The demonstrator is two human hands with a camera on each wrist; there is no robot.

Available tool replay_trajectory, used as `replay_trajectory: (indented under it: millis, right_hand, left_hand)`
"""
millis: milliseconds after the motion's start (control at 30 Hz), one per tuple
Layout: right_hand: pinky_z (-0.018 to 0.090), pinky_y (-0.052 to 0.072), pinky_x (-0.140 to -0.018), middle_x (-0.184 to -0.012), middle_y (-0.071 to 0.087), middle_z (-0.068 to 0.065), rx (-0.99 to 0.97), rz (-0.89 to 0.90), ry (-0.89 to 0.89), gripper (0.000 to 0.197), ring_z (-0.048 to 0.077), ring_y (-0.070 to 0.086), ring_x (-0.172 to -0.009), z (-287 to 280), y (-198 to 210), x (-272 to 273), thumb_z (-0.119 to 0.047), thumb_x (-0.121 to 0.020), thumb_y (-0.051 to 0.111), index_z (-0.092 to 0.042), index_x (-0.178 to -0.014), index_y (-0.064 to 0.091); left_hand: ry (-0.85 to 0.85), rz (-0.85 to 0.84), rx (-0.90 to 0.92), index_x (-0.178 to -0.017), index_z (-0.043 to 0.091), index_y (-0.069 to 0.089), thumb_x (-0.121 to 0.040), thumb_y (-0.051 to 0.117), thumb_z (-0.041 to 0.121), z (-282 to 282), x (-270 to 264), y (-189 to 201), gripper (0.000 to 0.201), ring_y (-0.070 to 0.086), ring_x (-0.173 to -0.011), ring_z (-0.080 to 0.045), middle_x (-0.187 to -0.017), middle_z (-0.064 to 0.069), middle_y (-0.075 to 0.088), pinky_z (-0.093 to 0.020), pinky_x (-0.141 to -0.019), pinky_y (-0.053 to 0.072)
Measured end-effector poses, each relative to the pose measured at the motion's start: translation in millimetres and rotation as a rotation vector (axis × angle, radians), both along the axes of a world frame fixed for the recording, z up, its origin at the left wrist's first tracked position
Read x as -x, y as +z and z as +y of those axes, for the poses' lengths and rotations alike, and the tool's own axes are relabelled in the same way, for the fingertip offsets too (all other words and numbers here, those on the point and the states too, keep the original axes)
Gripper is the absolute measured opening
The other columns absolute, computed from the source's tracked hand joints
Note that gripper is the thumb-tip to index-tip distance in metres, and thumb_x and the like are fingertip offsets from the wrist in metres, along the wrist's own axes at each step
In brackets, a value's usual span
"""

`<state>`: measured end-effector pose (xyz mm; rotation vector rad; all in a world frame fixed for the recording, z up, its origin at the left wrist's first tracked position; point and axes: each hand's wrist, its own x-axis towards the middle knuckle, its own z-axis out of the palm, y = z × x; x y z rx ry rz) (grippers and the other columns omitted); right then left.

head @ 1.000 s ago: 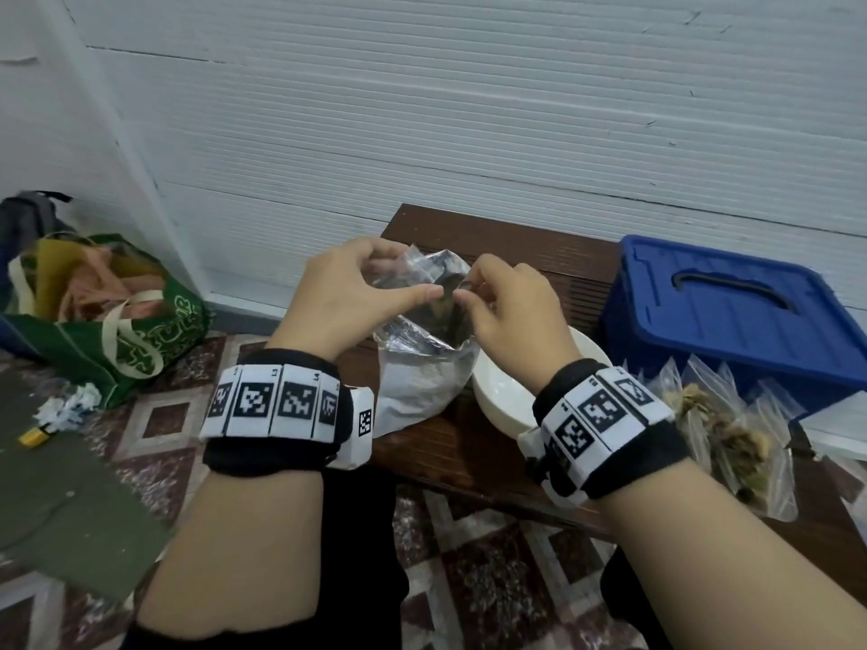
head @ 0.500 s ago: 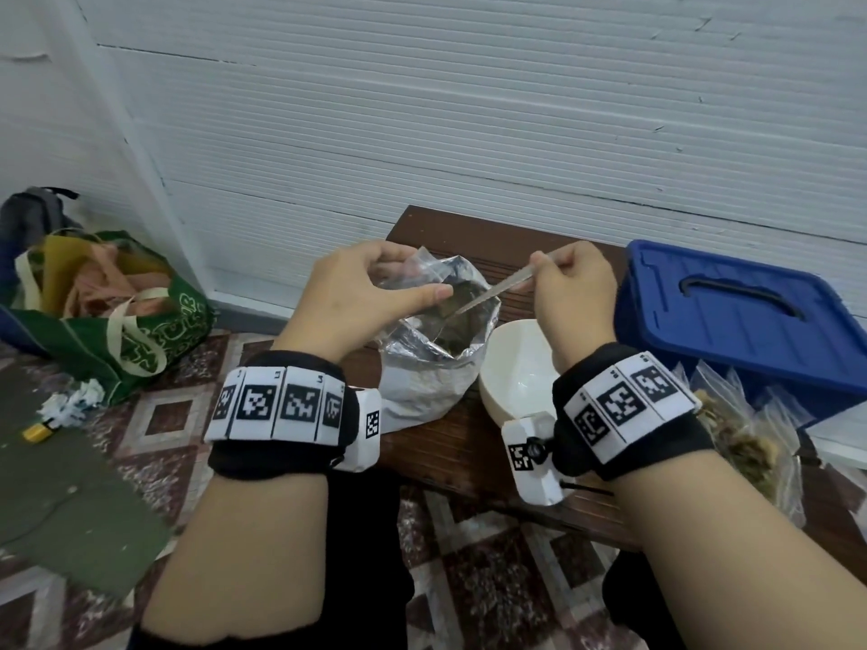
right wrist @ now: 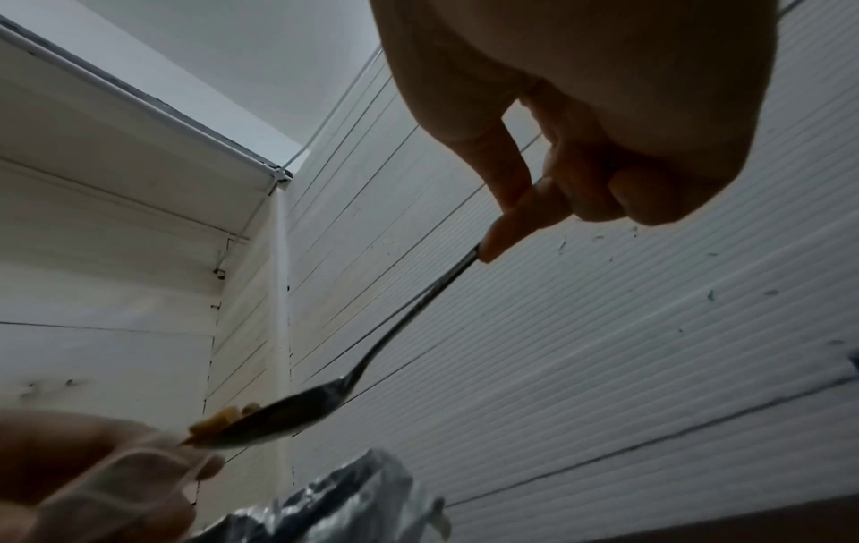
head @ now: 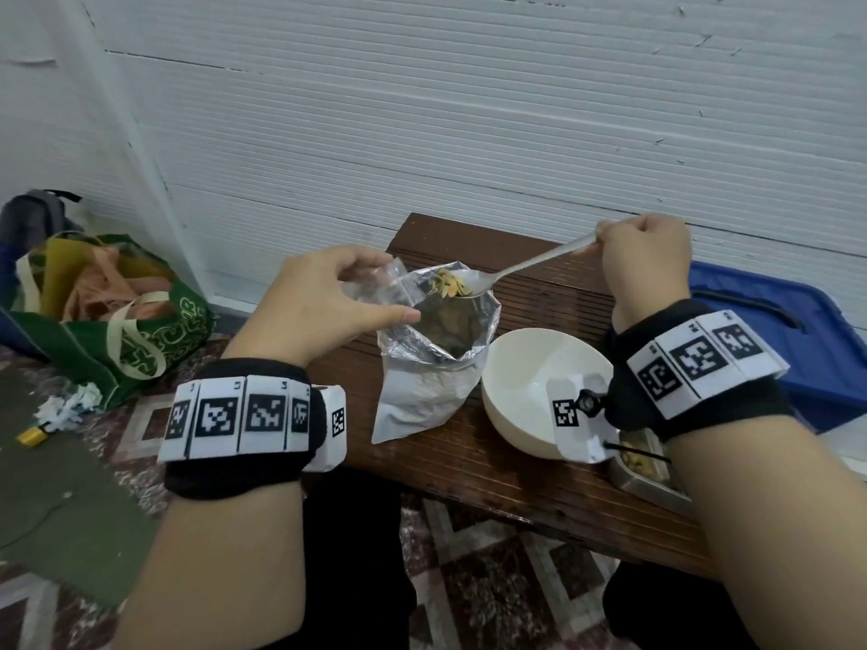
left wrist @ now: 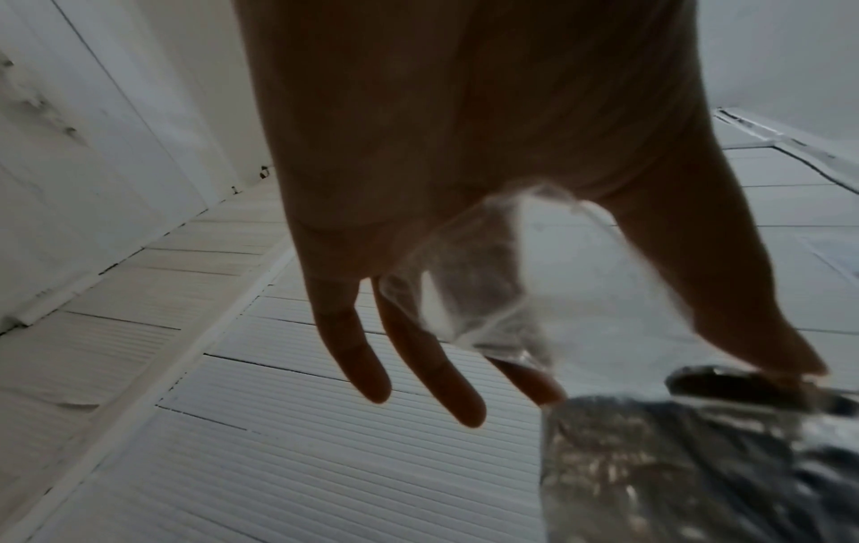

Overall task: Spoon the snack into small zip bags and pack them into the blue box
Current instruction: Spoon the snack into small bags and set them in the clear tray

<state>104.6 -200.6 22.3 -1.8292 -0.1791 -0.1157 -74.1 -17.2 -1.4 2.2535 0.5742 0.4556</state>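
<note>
My left hand (head: 338,297) holds a small clear zip bag (head: 375,286) over the rim of the open silver foil snack bag (head: 431,368), which stands on the wooden bench (head: 539,485). In the left wrist view the zip bag (left wrist: 488,294) hangs between my thumb and fingers. My right hand (head: 642,260) pinches the handle end of a metal spoon (head: 530,265). Its bowl carries yellowish snack pieces (head: 448,287) right at the zip bag's mouth. The right wrist view shows the loaded spoon (right wrist: 418,312) from below. The blue box (head: 769,330) sits at the right, lid on.
A white bowl (head: 520,382) stands beside the foil bag, under my right wrist. A metal tray (head: 647,471) with snack lies at the bench's front right. On the floor at the left are a green tote bag (head: 117,316) and crumpled paper (head: 70,405). A white wall backs the bench.
My right hand has lifted the spoon out of the foil bag, loaded with snack, and swung up and right. My left hand now holds the zip bag open above the foil bag.
</note>
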Motion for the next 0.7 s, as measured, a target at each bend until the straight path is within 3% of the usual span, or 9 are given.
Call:
replay_trajectory:
  millis: [100,200,267,333,400,467,567,633,700]
  right_hand:
    - [0.013,0.033,-0.052,-0.103,0.066,0.025,0.016,-0.039,-0.002,0.007,0.026,0.063,-0.097,2,9,-4,-0.007,-0.087,0.051,-0.008,-0.082,0.056]
    - [0.013,0.035,-0.059,-0.101,0.068,0.021,0.05,-0.09,0.054,0.014,0.023,0.062,-0.101,8,14,-5,-0.011,-0.09,0.052,-0.013,-0.077,0.049]
    - [0.015,0.039,-0.063,-0.098,0.069,0.018,0.082,-0.131,0.076,0.024,0.022,0.063,-0.097,14,17,-1,-0.012,-0.091,0.051,-0.018,-0.07,0.043]
    - [0.02,0.045,-0.069,-0.096,0.068,0.016,0.072,-0.165,0.106,0.024,0.023,0.064,-0.094,19,20,5,-0.014,-0.092,0.052,-0.02,-0.071,0.042]
    - [0.032,0.052,-0.077,-0.092,0.068,0.011,0.038,-0.205,0.174,0.022,0.024,0.067,-0.089,23,22,13,-0.015,-0.092,0.055,-0.02,-0.073,0.044]
    - [0.034,0.054,-0.08,-0.087,0.069,0.008,0.005,-0.27,0.291,0.022,0.021,0.069,-0.082,25,25,23,-0.016,-0.092,0.057,-0.022,-0.074,0.046]
    - [0.024,0.052,-0.071,-0.082,0.069,0.001,-0.076,-0.403,0.4,0.021,0.011,0.07,-0.077,20,29,32,-0.015,-0.092,0.059,-0.025,-0.076,0.05]
    - [0.016,0.047,-0.066,-0.078,0.064,-0.009,-0.128,-0.471,0.353,0.022,0.0,0.067,-0.072,14,30,31,-0.013,-0.092,0.06,-0.025,-0.077,0.05]
    - [0.013,0.045,-0.064,-0.077,0.061,-0.012,-0.183,-0.508,0.26,0.022,-0.005,0.062,-0.067,6,29,29,-0.013,-0.093,0.058,-0.026,-0.077,0.048]
  left_hand:
    - [-0.028,0.032,-0.027,-0.119,0.032,0.062,-0.061,0.085,0.045,-3,-7,0,0.065,0.05,-0.095,0.011,-0.108,0.018,0.063,-0.002,-0.07,0.029]
    - [-0.046,0.036,-0.047,-0.118,0.032,0.062,-0.059,0.085,0.048,-9,-15,-1,0.066,0.05,-0.093,0.011,-0.107,0.019,0.063,-0.002,-0.072,0.029]
    - [-0.04,0.029,-0.045,-0.116,0.033,0.063,-0.058,0.084,0.052,-13,-20,-3,0.065,0.053,-0.097,0.005,-0.103,0.021,0.063,-0.014,-0.088,0.038]
    - [-0.025,0.027,-0.064,-0.11,0.037,0.064,-0.058,0.081,0.059,-17,-24,-5,0.059,0.056,-0.101,-0.001,-0.096,0.025,0.062,-0.035,-0.103,0.041]
    - [-0.018,0.004,-0.071,-0.104,0.041,0.062,-0.059,0.079,0.063,-22,-27,-7,0.053,0.058,-0.099,-0.003,-0.092,0.029,0.06,-0.044,-0.103,0.042]
    - [0.002,-0.045,-0.046,-0.102,0.039,0.063,-0.062,0.078,0.061,-26,-29,-8,0.048,0.057,-0.096,0.002,-0.091,0.029,0.058,-0.039,-0.1,0.046]
    - [0.049,-0.116,-0.003,-0.102,0.032,0.065,-0.067,0.077,0.055,-27,-30,-9,0.043,0.054,-0.092,0.01,-0.09,0.025,0.059,-0.019,-0.087,0.046]
    - [0.058,-0.114,0.032,-0.098,0.035,0.059,-0.07,0.077,0.051,-24,-27,-9,0.037,0.05,-0.086,0.015,-0.089,0.025,0.057,-0.003,-0.071,0.035]
    - [0.052,-0.092,0.059,-0.097,0.037,0.056,-0.071,0.077,0.051,-20,-24,-9,0.036,0.049,-0.084,0.016,-0.09,0.024,0.058,-0.001,-0.063,0.034]
